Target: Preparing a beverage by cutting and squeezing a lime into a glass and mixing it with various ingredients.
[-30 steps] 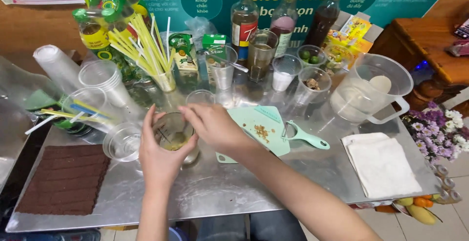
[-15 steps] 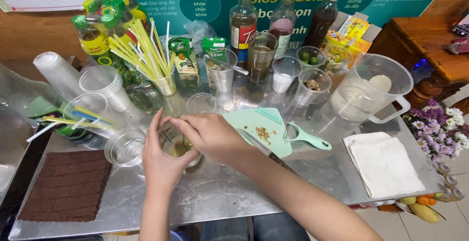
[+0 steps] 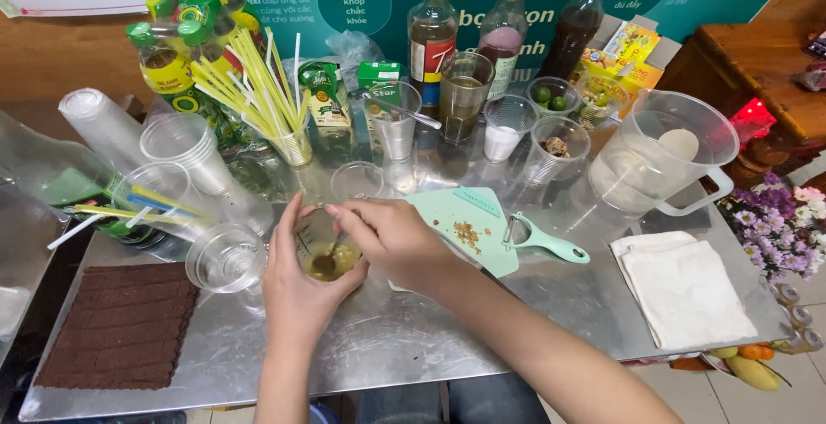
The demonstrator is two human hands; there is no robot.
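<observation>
L hand (image 3: 297,282) wraps round a clear cup (image 3: 327,256) w/ yellowish mix, centre of metal table (image 3: 430,355). R hand (image 3: 391,239) at cup's 3 o'clock, fingers pinched on a spoon (image 3: 327,262) dipped inside. Mint cutting board (image 3: 482,230) just beyond at 3, brown mat (image 3: 120,325) at 9.

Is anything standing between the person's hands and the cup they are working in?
Nothing visible does. The left hand already wraps the clear cup of yellowish mixture, and the right hand reaches over its rim, holding a spoon that dips inside.
</observation>
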